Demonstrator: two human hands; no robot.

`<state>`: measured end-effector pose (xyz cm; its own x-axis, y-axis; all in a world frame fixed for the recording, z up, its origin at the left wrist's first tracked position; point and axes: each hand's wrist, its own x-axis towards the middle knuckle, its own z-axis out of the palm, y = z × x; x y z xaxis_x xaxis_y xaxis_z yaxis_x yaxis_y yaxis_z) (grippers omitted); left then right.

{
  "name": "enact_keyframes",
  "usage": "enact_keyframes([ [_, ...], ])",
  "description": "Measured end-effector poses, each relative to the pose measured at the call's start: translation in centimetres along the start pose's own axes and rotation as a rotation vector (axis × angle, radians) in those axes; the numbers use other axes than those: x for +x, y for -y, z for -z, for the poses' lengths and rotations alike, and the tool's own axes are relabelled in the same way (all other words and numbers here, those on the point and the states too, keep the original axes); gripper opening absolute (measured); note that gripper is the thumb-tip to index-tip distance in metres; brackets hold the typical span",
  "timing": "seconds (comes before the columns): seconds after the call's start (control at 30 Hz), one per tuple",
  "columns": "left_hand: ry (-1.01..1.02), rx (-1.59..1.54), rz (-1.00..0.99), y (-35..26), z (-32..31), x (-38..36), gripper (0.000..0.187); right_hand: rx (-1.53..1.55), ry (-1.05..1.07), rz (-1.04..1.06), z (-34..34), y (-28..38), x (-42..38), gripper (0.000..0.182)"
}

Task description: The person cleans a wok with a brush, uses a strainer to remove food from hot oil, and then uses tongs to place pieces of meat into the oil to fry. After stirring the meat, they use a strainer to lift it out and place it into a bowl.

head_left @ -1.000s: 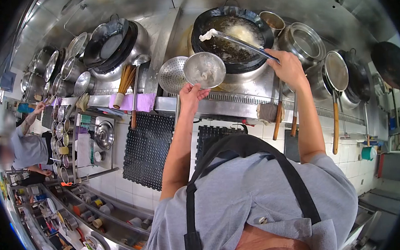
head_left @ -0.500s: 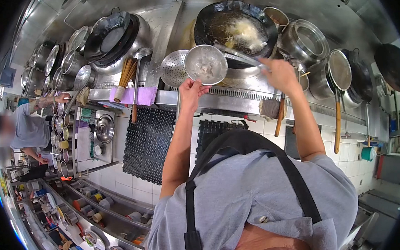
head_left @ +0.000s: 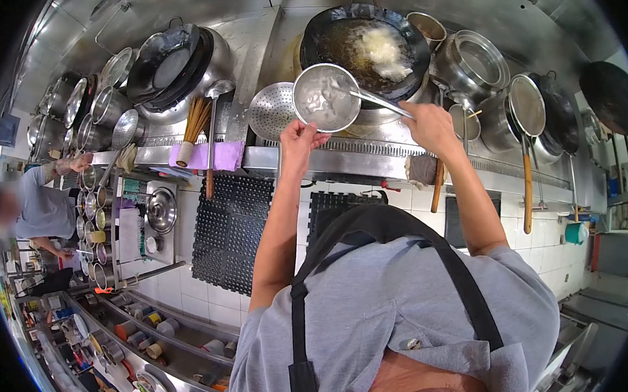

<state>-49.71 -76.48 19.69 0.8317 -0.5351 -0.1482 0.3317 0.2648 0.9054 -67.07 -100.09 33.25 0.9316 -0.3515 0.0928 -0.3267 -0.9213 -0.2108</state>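
Note:
My left hand [head_left: 301,143] grips the near rim of a round metal bowl [head_left: 315,119] with wet, pale contents. In my right hand [head_left: 428,125] is the end of a metal utensil [head_left: 384,103], whose far end reaches into the bowl. Behind the bowl a black wok [head_left: 326,44] holds oil, with a pale, frothy mass [head_left: 383,51] in it. To the left of the bowl, and partly behind it, lies a perforated skimmer [head_left: 269,112].
At the left are stacked woks [head_left: 169,65], a bamboo brush [head_left: 196,124] and a ladle [head_left: 213,130] by a purple cloth [head_left: 227,156]. Pots [head_left: 478,60] and a wooden-handled strainer [head_left: 526,107] stand right. A co-worker [head_left: 45,202] is at the far left.
My right hand has moved slightly down, and the utensil's far end has gone from the wok's near edge into the bowl. The bowl has shifted slightly; its contents look fuller.

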Motion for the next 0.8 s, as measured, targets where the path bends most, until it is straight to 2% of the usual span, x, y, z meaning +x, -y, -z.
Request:
enact_keyframes([
  [0.07,0.009,0.016,0.001,-0.1,-0.1,0.2,0.01,-0.022,0.122,0.006,0.1,-0.2,-0.1,0.034],
  [0.27,0.003,0.033,-0.061,-0.1,-0.3,0.5,0.016,0.08,0.091,-0.039,2.5,1.1,-1.5,0.033],
  [0.4,0.045,0.073,-0.081,-0.4,-0.7,0.9,0.016,0.007,0.071,-0.022,0.1,0.7,-0.9,0.033],
  [0.57,-0.026,0.027,-0.022,-0.1,-0.2,0.9,0.012,0.046,0.018,-0.112,2.2,0.2,-1.2,0.032],
  [0.7,-0.053,0.029,0.065,0.8,1.3,1.4,0.011,0.125,-0.086,-0.111,2.1,-3.4,0.4,0.032],
  [0.8,-0.062,-0.011,0.104,0.8,1.4,1.2,0.011,0.12,-0.023,-0.191,0.3,-5.0,2.7,0.034],
])
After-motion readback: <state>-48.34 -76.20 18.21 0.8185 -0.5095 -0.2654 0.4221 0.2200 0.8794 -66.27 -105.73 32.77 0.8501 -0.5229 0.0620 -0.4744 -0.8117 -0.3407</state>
